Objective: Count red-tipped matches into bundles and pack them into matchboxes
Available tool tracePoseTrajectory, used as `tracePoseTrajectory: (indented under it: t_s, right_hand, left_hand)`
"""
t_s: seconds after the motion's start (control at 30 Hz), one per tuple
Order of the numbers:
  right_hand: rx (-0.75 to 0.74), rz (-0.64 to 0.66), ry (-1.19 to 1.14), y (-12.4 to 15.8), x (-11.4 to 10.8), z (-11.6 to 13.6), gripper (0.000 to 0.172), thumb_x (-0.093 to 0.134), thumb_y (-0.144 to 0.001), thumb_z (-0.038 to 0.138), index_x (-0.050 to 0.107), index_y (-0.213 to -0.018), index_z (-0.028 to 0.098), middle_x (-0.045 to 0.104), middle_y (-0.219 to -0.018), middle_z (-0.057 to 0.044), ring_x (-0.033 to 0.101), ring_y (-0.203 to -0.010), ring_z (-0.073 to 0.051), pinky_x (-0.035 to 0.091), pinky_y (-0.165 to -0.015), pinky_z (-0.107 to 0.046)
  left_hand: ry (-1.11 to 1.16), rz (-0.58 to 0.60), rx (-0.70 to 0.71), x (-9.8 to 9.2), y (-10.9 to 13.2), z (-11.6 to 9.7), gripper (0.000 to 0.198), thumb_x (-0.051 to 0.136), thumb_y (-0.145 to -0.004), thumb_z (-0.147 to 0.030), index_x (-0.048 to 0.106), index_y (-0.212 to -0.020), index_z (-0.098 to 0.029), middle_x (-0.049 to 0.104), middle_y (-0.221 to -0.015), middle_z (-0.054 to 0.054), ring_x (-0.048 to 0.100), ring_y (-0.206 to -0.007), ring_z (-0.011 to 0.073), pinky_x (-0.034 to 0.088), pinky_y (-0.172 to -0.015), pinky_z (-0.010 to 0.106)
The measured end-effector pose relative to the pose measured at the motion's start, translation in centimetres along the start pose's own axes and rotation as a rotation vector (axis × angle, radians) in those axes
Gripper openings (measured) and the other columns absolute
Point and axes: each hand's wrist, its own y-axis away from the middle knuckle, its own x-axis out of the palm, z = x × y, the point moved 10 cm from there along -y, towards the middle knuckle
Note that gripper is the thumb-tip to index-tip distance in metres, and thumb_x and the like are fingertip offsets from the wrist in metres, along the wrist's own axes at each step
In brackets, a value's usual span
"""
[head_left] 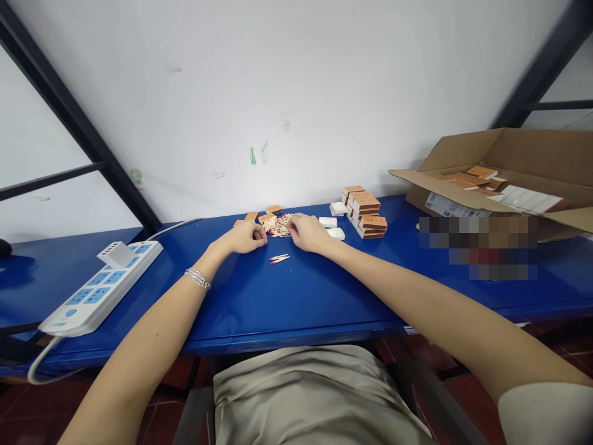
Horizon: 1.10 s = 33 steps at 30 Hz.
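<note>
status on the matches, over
Left hand and right hand at the match pile, grip unclear. Few loose matches nearer. Stacked matchboxes off to the right, not blocking.

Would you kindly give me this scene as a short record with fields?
surface: blue table
left hand: fingers curled, beside the match pile; bracelet on wrist
right hand: on the pile's right edge
in front of pile: a few loose matches
right of pile: white trays, stacked matchboxes
far right: open carton holding more boxes
far left: power strip

Bright, even light, soft shadows, strong wide-angle bending at edges, one pixelated patch.
</note>
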Motion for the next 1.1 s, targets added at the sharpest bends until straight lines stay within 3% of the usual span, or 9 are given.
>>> tracePoseTrajectory:
  t_s: [0.1,0.23,0.43,0.53,0.63,0.73,1.1]
  right_hand:
    - [-0.082,0.020,-0.115,0.2,-0.1,0.6,0.017,0.050,-0.087,0.009,0.066,-0.090,0.015,0.070,-0.095,-0.010,0.061,-0.085,-0.020,0.041,-0.076,-0.029]
    - [-0.189,0.169,-0.302,0.9,0.9,2.1,0.014,0.058,-0.079,0.008,0.070,-0.082,0.015,0.071,-0.080,-0.004,0.059,-0.069,-0.014,0.042,-0.067,-0.024]
    - [-0.229,0.297,-0.389,1.5,1.7,3.4,0.015,0.061,-0.076,0.008,0.073,-0.082,0.016,0.073,-0.083,-0.003,0.060,-0.069,-0.012,0.043,-0.066,-0.021]
    - [-0.167,0.208,-0.310,0.8,0.8,1.8,0.016,0.059,-0.078,0.011,0.073,-0.085,0.016,0.073,-0.083,-0.003,0.061,-0.070,-0.014,0.043,-0.068,-0.023]
    - [-0.090,0.106,-0.091,0.1,-0.1,-0.7,0.016,0.057,-0.079,0.012,0.072,-0.085,0.016,0.074,-0.090,-0.007,0.063,-0.080,-0.019,0.041,-0.072,-0.027]
    - [-0.063,0.137,0.045,-0.2,0.3,-2.0,0.017,0.056,-0.082,0.014,0.072,-0.086,0.017,0.073,-0.095,-0.008,0.064,-0.087,-0.022,0.039,-0.074,-0.029]
    - [-0.045,0.198,0.071,0.1,1.2,-1.3,0.017,0.049,-0.090,0.014,0.066,-0.091,0.017,0.072,-0.101,-0.010,0.064,-0.093,-0.023,0.037,-0.077,-0.030]
  left_hand:
    - [0.003,0.006,0.002,0.1,0.0,0.0,0.014,0.063,-0.075,-0.025,0.071,-0.083,-0.017,0.071,-0.080,0.003,0.062,-0.069,0.0135,0.048,-0.066,0.024]
    - [-0.002,0.012,0.001,0.1,0.1,-0.1,0.016,0.062,-0.075,-0.025,0.070,-0.085,-0.016,0.072,-0.084,0.004,0.063,-0.072,0.0137,0.048,-0.067,0.024]
    - [-0.009,0.016,-0.012,0.1,0.2,-0.1,0.017,0.062,-0.075,-0.026,0.070,-0.086,-0.016,0.072,-0.083,0.004,0.063,-0.071,0.0143,0.048,-0.065,0.025]
    - [0.016,0.017,-0.003,0.1,0.1,-0.2,0.015,0.062,-0.075,-0.026,0.070,-0.084,-0.016,0.071,-0.083,0.004,0.063,-0.072,0.0148,0.048,-0.067,0.026]
    - [0.019,0.028,0.002,0.3,0.1,-0.2,0.014,0.062,-0.075,-0.025,0.069,-0.082,-0.016,0.070,-0.080,0.004,0.063,-0.071,0.0147,0.049,-0.067,0.026]
    - [0.017,0.029,0.002,0.3,0.0,-0.1,0.014,0.062,-0.075,-0.025,0.069,-0.082,-0.016,0.070,-0.080,0.004,0.062,-0.070,0.0139,0.049,-0.066,0.025]
    - [0.013,0.030,0.005,0.3,0.0,0.0,0.014,0.062,-0.075,-0.026,0.069,-0.082,-0.016,0.070,-0.079,0.004,0.062,-0.070,0.0137,0.049,-0.066,0.025]
